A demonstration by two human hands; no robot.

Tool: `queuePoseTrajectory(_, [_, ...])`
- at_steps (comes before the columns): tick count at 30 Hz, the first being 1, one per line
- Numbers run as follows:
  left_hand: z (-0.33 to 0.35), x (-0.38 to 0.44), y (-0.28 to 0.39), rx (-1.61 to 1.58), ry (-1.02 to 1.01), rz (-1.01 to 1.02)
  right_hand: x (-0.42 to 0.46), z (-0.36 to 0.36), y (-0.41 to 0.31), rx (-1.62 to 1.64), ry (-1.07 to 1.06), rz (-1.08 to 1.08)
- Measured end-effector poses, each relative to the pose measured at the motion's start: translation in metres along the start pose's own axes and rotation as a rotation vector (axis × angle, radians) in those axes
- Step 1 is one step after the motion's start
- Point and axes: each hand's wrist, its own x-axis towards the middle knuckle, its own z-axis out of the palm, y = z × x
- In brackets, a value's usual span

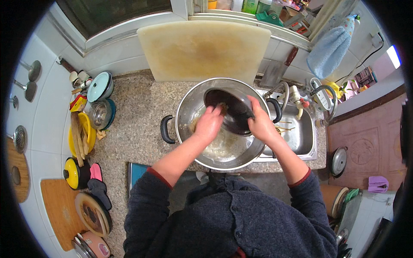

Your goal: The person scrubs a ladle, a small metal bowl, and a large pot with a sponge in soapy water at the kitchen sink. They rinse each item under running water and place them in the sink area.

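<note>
My right hand (262, 124) grips the rim of a dark, shiny round bowl (237, 121), which is tilted over a large steel pot (185, 142) with two black handles. Fingers of my left hand (208, 125) reach into the bowl and press a brown, fibrous scrubber (222, 108) on its inner side; motion blurs them, so the scrubber's exact kind is unclear. Cloudy, foamy water (222, 150) lies in the bottom of the pot. A tan piece shows partly under my left hand, too hidden to name. The pot sits on the granite counter and overlaps the sink's left side.
The steel sink (301, 137) holds some thin sticks, with a faucet (284, 88) behind it. A big white cutting board (206, 51) leans on the back wall beside a cleaver (274, 71). Bowls, a yellow basin (92, 137) and a yellow-lidded pot (72, 172) line the left.
</note>
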Motion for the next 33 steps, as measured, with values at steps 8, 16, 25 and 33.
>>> queuePoseTrajectory(8, [-0.003,-0.017,0.018,-0.399,-0.378,-0.258,0.007,0.002,0.002,-0.267,0.14,-0.059])
queuePoseTrajectory(16, [0.004,-0.013,0.048,-0.698,-0.11,-0.06,-0.006,0.046,0.059,0.568,0.038,0.488])
queuePoseTrajectory(25, [-0.032,-0.026,0.008,-0.077,-0.229,0.17,-0.008,0.0,0.037,0.847,-0.091,0.75])
queuePoseTrajectory(33, [-0.032,-0.019,0.075,-0.472,-0.014,0.062,-0.027,0.048,0.048,1.082,0.147,0.713])
